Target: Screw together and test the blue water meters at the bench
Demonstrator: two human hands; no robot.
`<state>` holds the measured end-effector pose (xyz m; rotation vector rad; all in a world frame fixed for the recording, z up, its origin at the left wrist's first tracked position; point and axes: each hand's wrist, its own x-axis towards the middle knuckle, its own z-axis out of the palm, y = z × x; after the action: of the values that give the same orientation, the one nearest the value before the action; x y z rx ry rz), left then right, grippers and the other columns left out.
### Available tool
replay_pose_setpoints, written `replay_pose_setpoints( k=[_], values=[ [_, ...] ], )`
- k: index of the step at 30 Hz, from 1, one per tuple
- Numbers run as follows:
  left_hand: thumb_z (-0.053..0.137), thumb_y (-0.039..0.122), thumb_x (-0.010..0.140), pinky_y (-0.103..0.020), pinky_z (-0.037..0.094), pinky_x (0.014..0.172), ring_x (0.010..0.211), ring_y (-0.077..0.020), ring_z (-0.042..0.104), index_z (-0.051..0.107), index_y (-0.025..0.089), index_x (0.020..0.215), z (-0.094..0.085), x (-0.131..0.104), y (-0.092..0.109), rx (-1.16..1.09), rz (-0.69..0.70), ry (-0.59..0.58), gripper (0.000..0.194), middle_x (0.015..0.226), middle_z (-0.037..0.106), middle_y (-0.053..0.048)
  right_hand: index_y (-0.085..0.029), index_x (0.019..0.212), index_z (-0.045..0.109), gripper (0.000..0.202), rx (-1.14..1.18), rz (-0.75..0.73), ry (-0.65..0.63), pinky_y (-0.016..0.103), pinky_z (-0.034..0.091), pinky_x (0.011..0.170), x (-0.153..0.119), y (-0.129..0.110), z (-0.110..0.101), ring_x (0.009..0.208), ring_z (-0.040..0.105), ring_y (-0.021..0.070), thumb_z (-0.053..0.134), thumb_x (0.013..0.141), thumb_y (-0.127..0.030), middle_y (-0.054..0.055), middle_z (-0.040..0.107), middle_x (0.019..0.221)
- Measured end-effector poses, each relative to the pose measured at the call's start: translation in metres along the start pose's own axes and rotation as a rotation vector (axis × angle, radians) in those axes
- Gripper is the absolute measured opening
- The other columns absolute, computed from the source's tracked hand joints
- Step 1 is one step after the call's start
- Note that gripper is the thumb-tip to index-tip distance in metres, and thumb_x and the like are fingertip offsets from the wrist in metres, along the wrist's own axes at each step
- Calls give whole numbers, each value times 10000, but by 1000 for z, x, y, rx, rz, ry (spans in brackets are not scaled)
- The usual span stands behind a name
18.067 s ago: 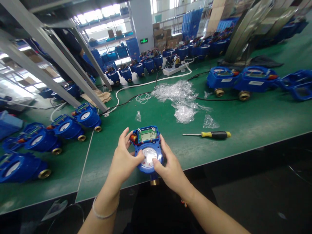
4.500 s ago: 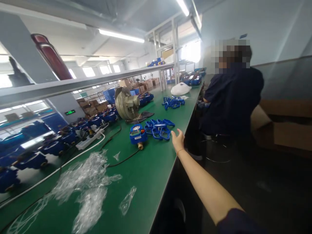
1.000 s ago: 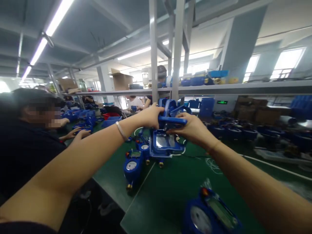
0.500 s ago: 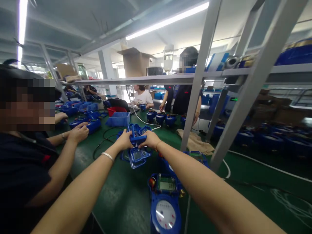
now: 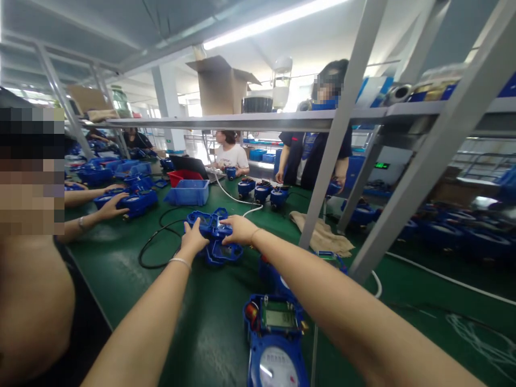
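My left hand [image 5: 194,238] grips the left side of a blue plastic cover [image 5: 206,226], thumb and fingers closed on its edge. On the other side my right hand [image 5: 241,230] pinches the same cover near its clear window. Other blue covers [image 5: 221,253] lie right under it on the green table; how they overlap is partly hidden by my fingers. Nearer to me, below my right forearm, stands an open blue water meter [image 5: 278,344] with a display and a round white dial. Another blue meter [image 5: 278,274] sits behind it, partly covered by my arm.
A blue bin [image 5: 187,192] stands beyond the covers, with a red bin [image 5: 183,176] behind it. A black cable [image 5: 153,263] loops at the left. A shelf post [image 5: 322,188] rises at right beside a tan cloth [image 5: 318,234]. A co-worker's hands [image 5: 115,204] touch blue meters at left.
My hands have lowered the cover toward the pile, and it lies flatter. The view has turned slightly right. The co-worker's hands at left have moved apart.
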<state>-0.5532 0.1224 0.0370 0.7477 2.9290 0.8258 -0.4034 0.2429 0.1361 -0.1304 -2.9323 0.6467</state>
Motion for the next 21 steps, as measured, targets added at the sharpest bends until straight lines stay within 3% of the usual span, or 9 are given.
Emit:
replay_pose_setpoints(
  k=[4,8,9,12,14,18,21],
  values=[
    [679,426,822,-520,329,1187,1495,-414,260,252,223,1551,-14,-32,3,-16,80,29,869,1660,133,-207,-198,1102,787,450,-36,2,32,379,473,1074,-55,-4,-42,1203,641,326,872,661,-202,95,718,1247],
    [576,427,906,-399,267,1241,1526,-286,239,346,222,1510,-33,-111,25,-68,288,32,678,1665,184,-127,-222,1169,760,428,-70,26,98,408,486,1066,-149,-16,-91,1189,647,297,822,749,-278,77,695,1289],
    [571,422,909,-377,250,1252,1531,-255,225,359,241,1499,-38,-138,32,-93,363,35,653,1670,180,-92,-239,1169,759,413,-60,40,121,399,510,1034,-179,-21,-102,1162,661,282,810,763,-298,62,698,1281],
    [551,455,918,-499,291,1246,1496,-287,301,428,345,1433,-54,-229,51,-296,682,154,541,1640,272,-26,-284,1153,763,386,-6,120,195,360,558,953,-283,-43,-127,1090,693,244,793,770,-322,19,719,1226],
    [564,447,908,-561,343,1216,1463,-313,355,448,436,1398,-63,-285,60,-362,821,150,503,1611,326,31,-309,1140,766,368,-5,186,248,367,559,966,-357,-62,-136,1103,690,238,789,775,-347,2,726,1209],
    [578,454,883,-616,432,1143,1398,-339,440,469,498,1368,-63,-365,77,-465,1035,33,499,1553,417,32,-346,1138,762,335,-58,361,367,413,562,1003,-501,-109,-136,1152,674,244,758,820,-454,6,723,1226],
    [619,467,876,-675,440,1099,1386,-359,461,455,464,1396,-41,-400,89,-480,1109,-184,545,1553,426,-12,-334,1153,759,345,-93,595,432,421,572,1007,-601,-142,-120,1152,681,263,737,845,-487,34,722,1244]
  ],
)
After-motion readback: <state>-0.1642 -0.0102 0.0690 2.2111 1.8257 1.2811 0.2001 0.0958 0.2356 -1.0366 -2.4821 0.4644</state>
